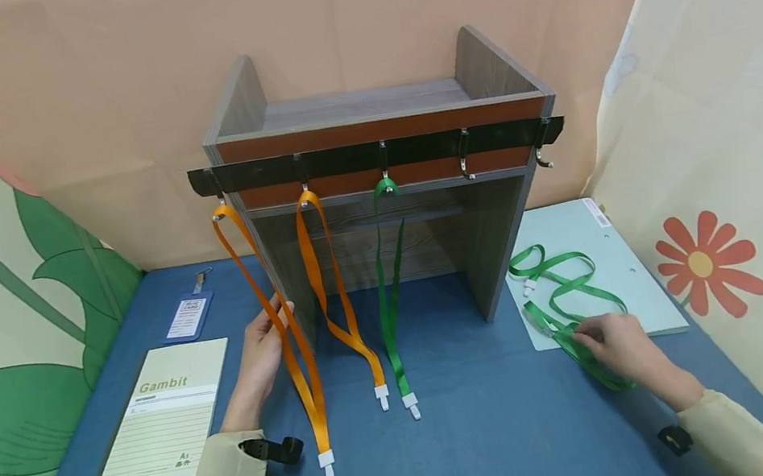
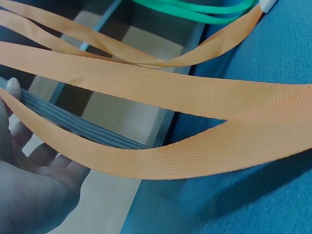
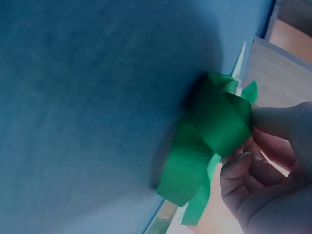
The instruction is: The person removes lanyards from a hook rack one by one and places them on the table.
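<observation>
My left hand is at the leftmost orange lanyard, which hangs from a hook. The strap crosses in front of its loosely bent fingers, near the shelf's side panel. Beside it hang a second orange lanyard and a green lanyard, each with a white clip at the bottom. On the right, my right hand pinches a bunched green lanyard between thumb and fingers; its folds show close up in the right wrist view. Another length of green strap lies loosely looped just beyond.
A grey wooden shelf carries a black rail with several hooks; the two rightmost hooks are bare. A pale folder lies under the green straps. At left are a notepad and a blue badge holder.
</observation>
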`<action>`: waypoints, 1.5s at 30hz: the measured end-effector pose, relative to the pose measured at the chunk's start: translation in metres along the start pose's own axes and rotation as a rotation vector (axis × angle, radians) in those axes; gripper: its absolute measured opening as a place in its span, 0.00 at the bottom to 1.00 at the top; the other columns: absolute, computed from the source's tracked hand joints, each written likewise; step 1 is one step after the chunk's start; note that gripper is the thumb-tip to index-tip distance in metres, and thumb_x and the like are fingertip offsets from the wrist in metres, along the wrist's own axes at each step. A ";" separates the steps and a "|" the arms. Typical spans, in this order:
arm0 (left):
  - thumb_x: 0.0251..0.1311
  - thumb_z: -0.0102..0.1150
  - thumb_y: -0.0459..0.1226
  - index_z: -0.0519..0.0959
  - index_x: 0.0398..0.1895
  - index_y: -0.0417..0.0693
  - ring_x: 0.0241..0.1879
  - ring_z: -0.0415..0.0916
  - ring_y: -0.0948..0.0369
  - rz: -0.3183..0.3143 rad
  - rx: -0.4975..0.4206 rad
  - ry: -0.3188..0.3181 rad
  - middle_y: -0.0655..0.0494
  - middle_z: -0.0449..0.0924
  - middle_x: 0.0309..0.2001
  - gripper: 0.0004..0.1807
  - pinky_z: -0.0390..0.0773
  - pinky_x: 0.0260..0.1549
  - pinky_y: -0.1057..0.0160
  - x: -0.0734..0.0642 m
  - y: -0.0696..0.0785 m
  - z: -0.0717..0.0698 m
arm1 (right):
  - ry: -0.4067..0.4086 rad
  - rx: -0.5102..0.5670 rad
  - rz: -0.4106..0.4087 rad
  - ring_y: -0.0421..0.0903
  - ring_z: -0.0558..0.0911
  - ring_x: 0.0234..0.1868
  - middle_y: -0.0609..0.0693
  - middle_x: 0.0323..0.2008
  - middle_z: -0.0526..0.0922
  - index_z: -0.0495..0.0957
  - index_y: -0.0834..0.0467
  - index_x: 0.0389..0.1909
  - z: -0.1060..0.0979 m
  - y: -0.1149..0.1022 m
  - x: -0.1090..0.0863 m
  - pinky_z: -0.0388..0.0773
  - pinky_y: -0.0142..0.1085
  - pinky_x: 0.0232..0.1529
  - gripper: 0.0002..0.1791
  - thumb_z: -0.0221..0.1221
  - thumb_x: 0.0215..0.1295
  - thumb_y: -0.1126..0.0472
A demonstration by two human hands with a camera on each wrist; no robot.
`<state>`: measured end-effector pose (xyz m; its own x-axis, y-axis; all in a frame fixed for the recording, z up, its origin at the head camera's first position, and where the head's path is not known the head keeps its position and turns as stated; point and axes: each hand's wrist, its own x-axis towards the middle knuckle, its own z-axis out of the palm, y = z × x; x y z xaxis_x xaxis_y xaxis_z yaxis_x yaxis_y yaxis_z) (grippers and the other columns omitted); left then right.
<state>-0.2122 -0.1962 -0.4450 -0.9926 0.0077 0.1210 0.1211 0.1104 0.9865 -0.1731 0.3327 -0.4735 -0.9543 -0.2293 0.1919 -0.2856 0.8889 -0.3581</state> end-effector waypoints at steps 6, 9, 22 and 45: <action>0.70 0.49 0.48 0.63 0.70 0.42 0.67 0.54 0.50 0.012 0.005 0.000 0.50 0.55 0.71 0.30 0.60 0.60 0.46 0.000 0.000 0.000 | -0.020 0.002 0.009 0.40 0.76 0.24 0.49 0.26 0.83 0.85 0.63 0.33 -0.001 -0.002 -0.001 0.75 0.38 0.24 0.07 0.69 0.55 0.64; 0.70 0.49 0.47 0.63 0.70 0.43 0.66 0.56 0.50 0.019 0.005 -0.003 0.50 0.56 0.70 0.29 0.61 0.59 0.46 0.001 0.000 0.000 | -0.001 0.020 0.012 0.46 0.81 0.29 0.52 0.30 0.84 0.85 0.64 0.37 -0.013 -0.011 0.000 0.79 0.44 0.30 0.12 0.69 0.55 0.61; 0.71 0.48 0.47 0.63 0.70 0.42 0.66 0.57 0.49 0.019 0.019 0.015 0.48 0.57 0.70 0.29 0.62 0.59 0.46 0.002 0.001 -0.001 | 0.182 0.112 -0.201 0.42 0.79 0.32 0.47 0.35 0.84 0.85 0.57 0.41 -0.068 -0.115 0.042 0.76 0.40 0.30 0.13 0.68 0.58 0.55; 0.72 0.47 0.42 0.64 0.68 0.35 0.66 0.55 0.46 0.019 0.039 0.022 0.43 0.55 0.70 0.27 0.62 0.58 0.44 -0.009 0.020 0.006 | 0.474 0.440 -0.487 0.41 0.82 0.40 0.49 0.41 0.84 0.82 0.60 0.50 -0.087 -0.236 0.116 0.78 0.40 0.42 0.16 0.64 0.61 0.63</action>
<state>-0.2013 -0.1877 -0.4272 -0.9897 -0.0118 0.1424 0.1391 0.1487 0.9791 -0.2087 0.1304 -0.2875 -0.6028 -0.2701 0.7508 -0.7623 0.4728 -0.4420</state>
